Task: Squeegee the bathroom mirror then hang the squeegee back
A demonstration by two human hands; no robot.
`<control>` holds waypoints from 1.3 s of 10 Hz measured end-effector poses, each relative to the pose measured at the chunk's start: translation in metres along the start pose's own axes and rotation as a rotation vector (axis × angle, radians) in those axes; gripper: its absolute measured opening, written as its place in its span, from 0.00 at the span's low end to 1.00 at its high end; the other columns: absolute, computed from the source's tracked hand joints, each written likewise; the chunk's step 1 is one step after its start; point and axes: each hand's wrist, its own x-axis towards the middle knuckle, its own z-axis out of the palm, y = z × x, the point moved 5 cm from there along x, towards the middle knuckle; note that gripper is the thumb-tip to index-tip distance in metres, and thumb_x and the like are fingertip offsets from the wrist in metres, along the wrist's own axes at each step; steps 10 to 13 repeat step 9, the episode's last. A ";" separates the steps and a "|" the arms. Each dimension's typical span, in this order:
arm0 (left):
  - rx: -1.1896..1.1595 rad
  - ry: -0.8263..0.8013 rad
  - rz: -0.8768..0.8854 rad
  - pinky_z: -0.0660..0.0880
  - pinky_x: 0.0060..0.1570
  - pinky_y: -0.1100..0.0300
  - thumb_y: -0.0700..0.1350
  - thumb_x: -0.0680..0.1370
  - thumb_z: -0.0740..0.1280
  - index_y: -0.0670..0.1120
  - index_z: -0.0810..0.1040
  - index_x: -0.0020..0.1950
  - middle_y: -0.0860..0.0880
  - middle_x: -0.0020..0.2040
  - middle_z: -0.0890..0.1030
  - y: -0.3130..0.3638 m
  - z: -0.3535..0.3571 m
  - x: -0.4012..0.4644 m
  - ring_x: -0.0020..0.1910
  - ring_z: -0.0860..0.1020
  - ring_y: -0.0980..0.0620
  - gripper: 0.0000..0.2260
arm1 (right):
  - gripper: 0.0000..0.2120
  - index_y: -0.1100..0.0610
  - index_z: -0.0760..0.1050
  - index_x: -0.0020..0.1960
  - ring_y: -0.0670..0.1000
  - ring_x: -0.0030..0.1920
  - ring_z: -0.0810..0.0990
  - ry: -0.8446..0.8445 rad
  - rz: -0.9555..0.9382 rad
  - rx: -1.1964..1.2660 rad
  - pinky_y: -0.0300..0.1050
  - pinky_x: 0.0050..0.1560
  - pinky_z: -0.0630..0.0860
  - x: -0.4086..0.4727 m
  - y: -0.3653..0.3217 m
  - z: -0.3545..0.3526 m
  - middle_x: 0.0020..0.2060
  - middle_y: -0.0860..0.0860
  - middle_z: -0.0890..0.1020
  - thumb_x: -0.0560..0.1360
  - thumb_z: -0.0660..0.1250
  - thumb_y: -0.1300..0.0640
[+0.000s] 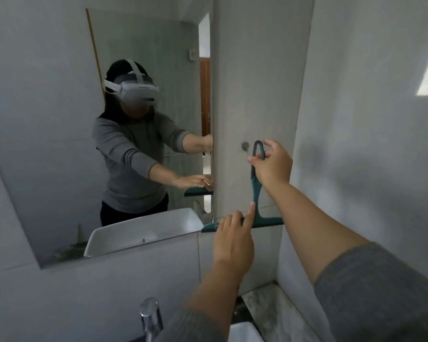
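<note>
A teal squeegee (256, 193) stands upright against the grey tiled wall, right of the mirror (143, 45), its blade at the bottom and its loop handle at the top. My right hand (273, 166) grips the handle just below the loop. The loop sits just right of a small round wall hook (245, 145) and is not on it. My left hand (232, 236) rests on the blade, index finger pointing up along the neck. The mirror reflects a person in a grey top with a headset.
A chrome tap (150, 317) and the white basin's rim (242, 333) lie at the bottom. A marble-patterned counter (277, 307) fills the corner below the squeegee. Tiled walls close in on the right and behind.
</note>
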 end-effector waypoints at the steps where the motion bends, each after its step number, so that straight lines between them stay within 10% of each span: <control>1: 0.022 -0.050 -0.017 0.57 0.72 0.52 0.41 0.79 0.59 0.47 0.44 0.78 0.46 0.65 0.69 -0.014 0.019 0.016 0.64 0.67 0.45 0.33 | 0.18 0.54 0.77 0.60 0.51 0.47 0.83 0.027 0.004 -0.031 0.48 0.51 0.79 0.018 0.014 0.014 0.49 0.52 0.84 0.70 0.74 0.60; 5: 0.026 -0.123 -0.016 0.58 0.71 0.52 0.45 0.77 0.61 0.44 0.55 0.76 0.44 0.69 0.65 -0.043 0.057 0.038 0.67 0.64 0.44 0.29 | 0.20 0.54 0.78 0.60 0.54 0.51 0.83 0.048 -0.044 -0.122 0.42 0.47 0.75 0.045 0.045 0.049 0.54 0.54 0.84 0.69 0.76 0.56; 8: -0.068 -0.119 0.005 0.51 0.75 0.50 0.44 0.78 0.60 0.45 0.55 0.77 0.46 0.75 0.61 -0.050 0.038 0.031 0.75 0.55 0.47 0.28 | 0.36 0.51 0.63 0.74 0.58 0.63 0.76 -0.134 -0.023 -0.277 0.53 0.61 0.75 0.029 0.051 0.048 0.63 0.58 0.76 0.71 0.75 0.55; 13: -0.164 -0.058 0.029 0.60 0.71 0.51 0.45 0.76 0.62 0.46 0.63 0.74 0.46 0.72 0.67 -0.055 0.022 -0.008 0.72 0.62 0.46 0.25 | 0.27 0.54 0.70 0.69 0.56 0.59 0.77 -0.287 -0.017 -0.293 0.46 0.57 0.73 -0.018 0.061 0.037 0.60 0.56 0.78 0.72 0.73 0.55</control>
